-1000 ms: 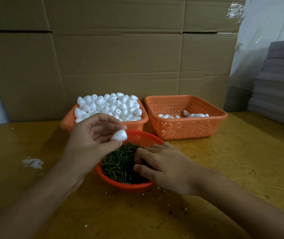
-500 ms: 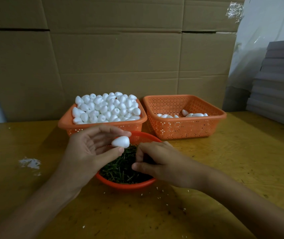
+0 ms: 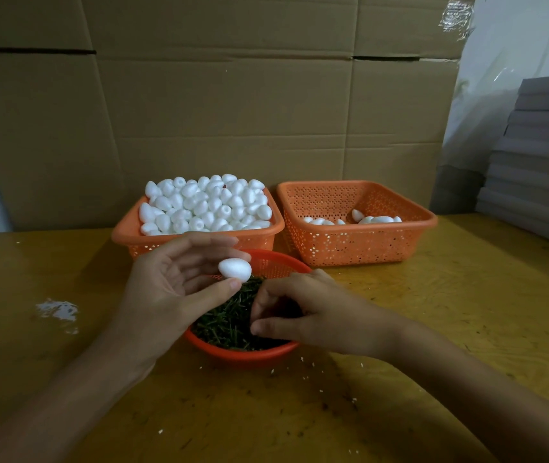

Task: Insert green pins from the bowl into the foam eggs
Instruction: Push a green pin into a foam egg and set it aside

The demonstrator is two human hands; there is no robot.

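Left hand grip was clamped on one foam egg, thumb under, fingertips over; the egg's long axis lay roughly level. Right hand, nearer the supply, sat just below-right of that grip, fingers curled into green pins in the bowl; whether it held a pin, could not tell. No legible writing.

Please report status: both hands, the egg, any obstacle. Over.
Left hand pinches foam egg above bowl. Right hand curled in green pins, grasp unclear. No obstacle between them.
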